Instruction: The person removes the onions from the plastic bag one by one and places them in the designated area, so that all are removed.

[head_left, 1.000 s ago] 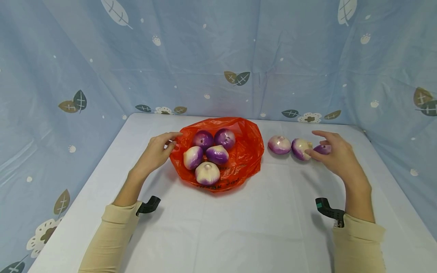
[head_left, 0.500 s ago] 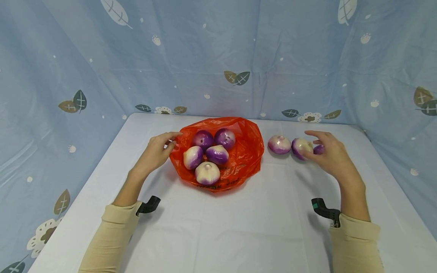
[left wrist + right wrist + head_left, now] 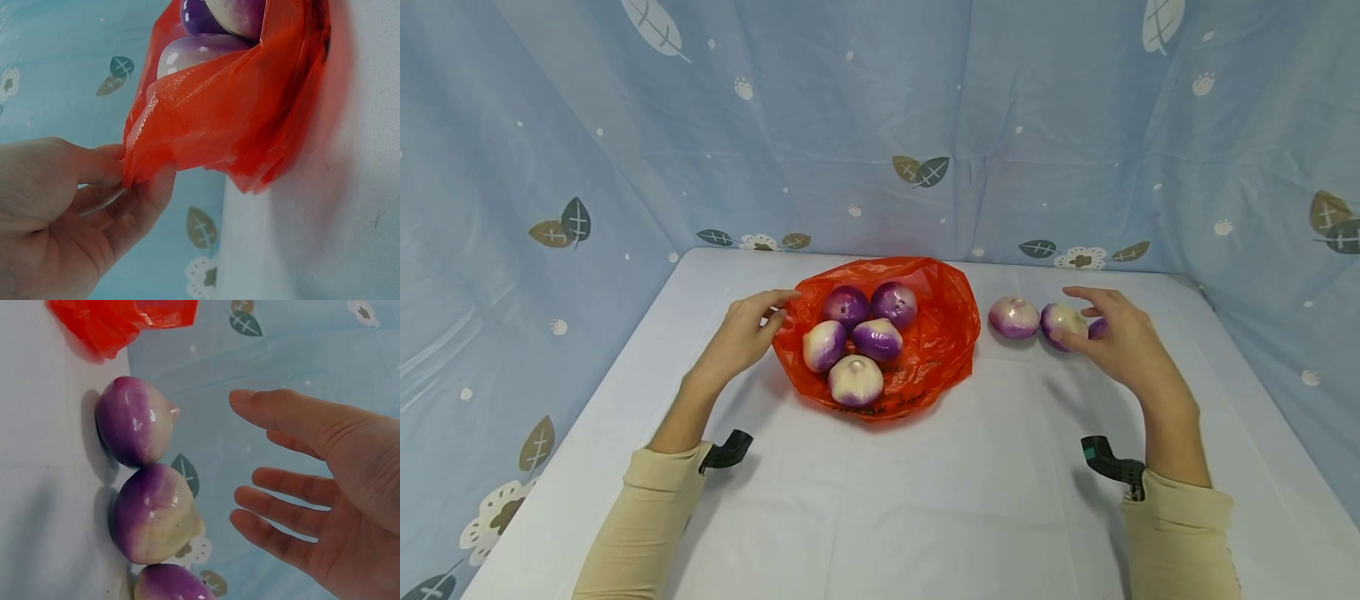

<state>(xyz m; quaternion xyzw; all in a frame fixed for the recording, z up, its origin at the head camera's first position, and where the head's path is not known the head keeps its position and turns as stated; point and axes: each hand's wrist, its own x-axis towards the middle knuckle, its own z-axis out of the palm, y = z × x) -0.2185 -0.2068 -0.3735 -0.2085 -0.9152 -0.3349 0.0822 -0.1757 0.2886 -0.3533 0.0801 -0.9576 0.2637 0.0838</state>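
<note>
My left hand point(image 3: 751, 327) pinches the left rim of a red plastic bag point(image 3: 940, 333) between thumb and fingers, as the left wrist view point(image 3: 119, 206) shows. The bag stands wide at the top, with several glossy purple-and-white onions point(image 3: 856, 381) inside. To its right, three more onions lie in a row on the table: a left one point(image 3: 1014, 318), a middle one point(image 3: 1060, 323) and a right one point(image 3: 1097, 327) partly hidden by my right hand point(image 3: 1120, 342). That hand hovers near the middle onion, thumb and fingers spread apart with nothing between them.
A white cloth covers the table point(image 3: 925, 508). Behind it and along both sides hangs a blue curtain point(image 3: 850, 125) with leaf prints. Each wrist carries a black camera mount point(image 3: 727, 450) that juts inward over the table.
My right hand has shifted a little to the left, from over the right onion toward the middle one. The left hand, the bag and the onions have stayed in place.
</note>
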